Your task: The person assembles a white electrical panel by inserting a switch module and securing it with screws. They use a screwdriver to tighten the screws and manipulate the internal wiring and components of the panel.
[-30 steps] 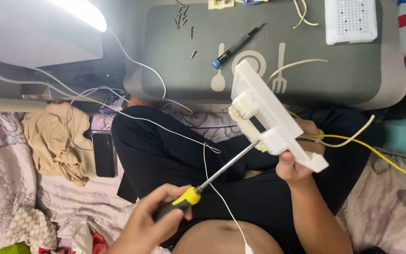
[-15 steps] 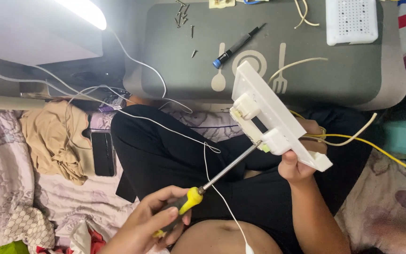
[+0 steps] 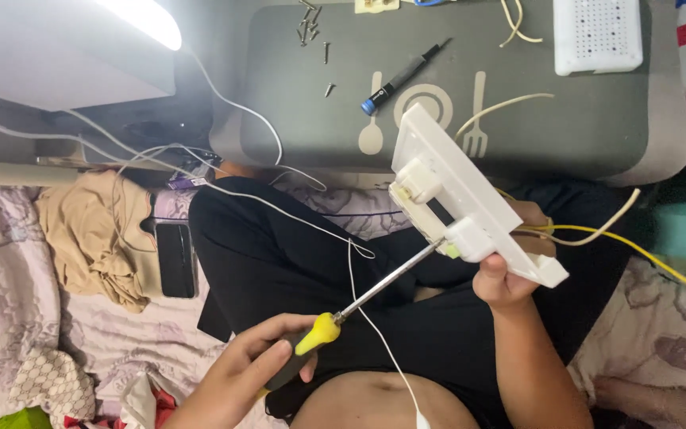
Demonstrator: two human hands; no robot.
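Left hand (image 3: 260,361) wrapped round the yellow-and-black screwdriver (image 3: 335,322), tip touching the white switch plate (image 3: 470,199), right hand (image 3: 510,274) gripping that plate above the lap, yellow wires (image 3: 637,246) trailing right

The screwdriver (image 3: 359,306) tip is hidden against the white wall plate (image 3: 470,199), and most of its handle is covered by the left hand (image 3: 248,369). The fingers of the right hand (image 3: 510,274) are concealed behind the plate. The yellow wire (image 3: 660,262) is cut off at the right edge. The small screws (image 3: 311,28) on the bench (image 3: 581,119) are too small to be told apart.
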